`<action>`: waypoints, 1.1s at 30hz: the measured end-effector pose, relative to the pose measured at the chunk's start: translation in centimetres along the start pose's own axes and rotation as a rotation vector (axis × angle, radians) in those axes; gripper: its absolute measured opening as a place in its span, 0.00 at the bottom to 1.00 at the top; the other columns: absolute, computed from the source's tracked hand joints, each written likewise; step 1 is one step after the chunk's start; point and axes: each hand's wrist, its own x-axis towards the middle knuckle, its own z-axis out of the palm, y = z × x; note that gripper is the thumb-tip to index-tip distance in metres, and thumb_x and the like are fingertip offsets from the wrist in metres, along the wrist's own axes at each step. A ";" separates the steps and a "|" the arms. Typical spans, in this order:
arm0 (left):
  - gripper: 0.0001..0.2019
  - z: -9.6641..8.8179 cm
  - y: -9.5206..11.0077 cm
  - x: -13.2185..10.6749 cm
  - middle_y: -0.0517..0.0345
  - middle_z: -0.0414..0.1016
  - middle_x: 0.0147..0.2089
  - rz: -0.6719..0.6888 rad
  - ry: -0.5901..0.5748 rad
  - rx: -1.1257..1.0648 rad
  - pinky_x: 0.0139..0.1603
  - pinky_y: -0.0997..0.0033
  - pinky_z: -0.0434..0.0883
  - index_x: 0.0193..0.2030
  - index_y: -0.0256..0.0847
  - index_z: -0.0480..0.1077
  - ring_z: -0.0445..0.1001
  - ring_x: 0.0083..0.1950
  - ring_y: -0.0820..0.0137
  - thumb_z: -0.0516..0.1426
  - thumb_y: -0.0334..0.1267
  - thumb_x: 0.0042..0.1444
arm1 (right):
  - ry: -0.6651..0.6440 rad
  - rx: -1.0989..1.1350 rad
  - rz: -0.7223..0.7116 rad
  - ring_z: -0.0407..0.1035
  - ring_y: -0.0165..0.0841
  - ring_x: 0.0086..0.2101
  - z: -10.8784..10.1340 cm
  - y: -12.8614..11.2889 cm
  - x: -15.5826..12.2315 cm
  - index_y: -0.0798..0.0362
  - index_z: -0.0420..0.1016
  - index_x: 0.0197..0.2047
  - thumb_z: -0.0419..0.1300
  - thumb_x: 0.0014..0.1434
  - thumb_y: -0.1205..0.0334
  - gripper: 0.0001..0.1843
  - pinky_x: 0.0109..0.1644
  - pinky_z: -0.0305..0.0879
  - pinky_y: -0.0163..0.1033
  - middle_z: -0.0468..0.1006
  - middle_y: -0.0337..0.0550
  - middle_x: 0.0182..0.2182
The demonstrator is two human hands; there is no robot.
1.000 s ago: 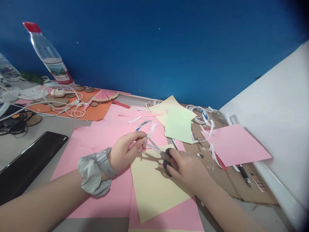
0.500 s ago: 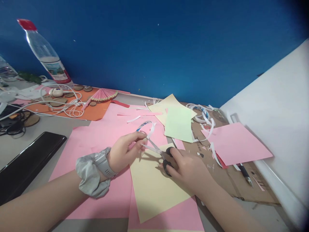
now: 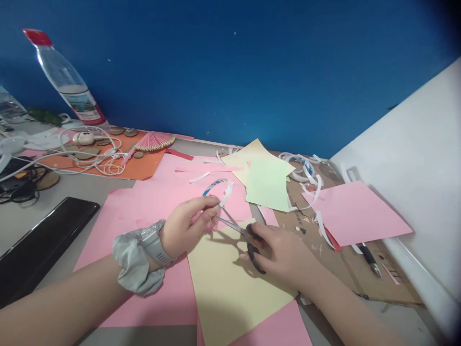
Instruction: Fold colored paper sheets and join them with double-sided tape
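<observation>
My left hand point(image 3: 192, 222), with a grey watch and a grey scrunchie at the wrist, pinches a curled white-and-blue tape strip point(image 3: 227, 193). Its loop rises above the fingertips. Black-handled scissors point(image 3: 235, 226) are in my right hand point(image 3: 284, 252), finger and thumb at the handle loops. The blades are slightly parted and point at my left fingertips, which hide exactly what lies between them. Beneath both hands are a pale yellow sheet point(image 3: 230, 288) and large pink paper point(image 3: 154, 192). A small pink bit shows under my left fingers, too unclear to name.
A black phone point(image 3: 46, 245) lies at left. Behind it are white cables point(image 3: 111, 161), a pink paper fan point(image 3: 154, 141) and a bottle point(image 3: 68, 79). Right: green paper point(image 3: 267, 185), a tape roll point(image 3: 306, 166), a pink sheet point(image 3: 360, 214), a pen point(image 3: 370, 262), cardboard point(image 3: 334, 262).
The scissor blades have come closer together, and the handles have moved slightly right and down. The yellow sheet has shifted toward me. My left hand stays nearly still.
</observation>
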 end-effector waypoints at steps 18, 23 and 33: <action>0.08 0.0 0.0 -0.3 0.61 0.71 0.28 0.076 0.002 0.062 0.36 0.73 0.66 0.38 0.41 0.65 0.70 0.31 0.74 0.46 0.35 0.63 | -0.069 0.115 -0.088 0.57 0.29 0.24 -0.9 0.3 -0.2 0.49 0.50 0.25 0.57 0.52 0.64 0.15 0.27 0.49 0.33 0.62 0.32 0.22; 0.08 0.0 0.1 -0.3 0.61 0.71 0.28 0.062 -0.007 0.059 0.35 0.73 0.67 0.37 0.41 0.65 0.69 0.30 0.74 0.46 0.36 0.63 | -0.065 0.127 -0.105 0.58 0.30 0.25 -1.0 0.2 -0.1 0.50 0.52 0.25 0.58 0.52 0.64 0.15 0.29 0.52 0.33 0.64 0.34 0.23; 0.09 0.0 0.3 -0.3 0.63 0.71 0.26 -0.002 -0.030 -0.006 0.30 0.77 0.66 0.37 0.39 0.66 0.69 0.25 0.76 0.47 0.36 0.63 | -0.036 0.042 -0.097 0.56 0.30 0.26 -0.7 0.6 -0.2 0.51 0.50 0.24 0.57 0.50 0.66 0.15 0.32 0.51 0.35 0.63 0.34 0.22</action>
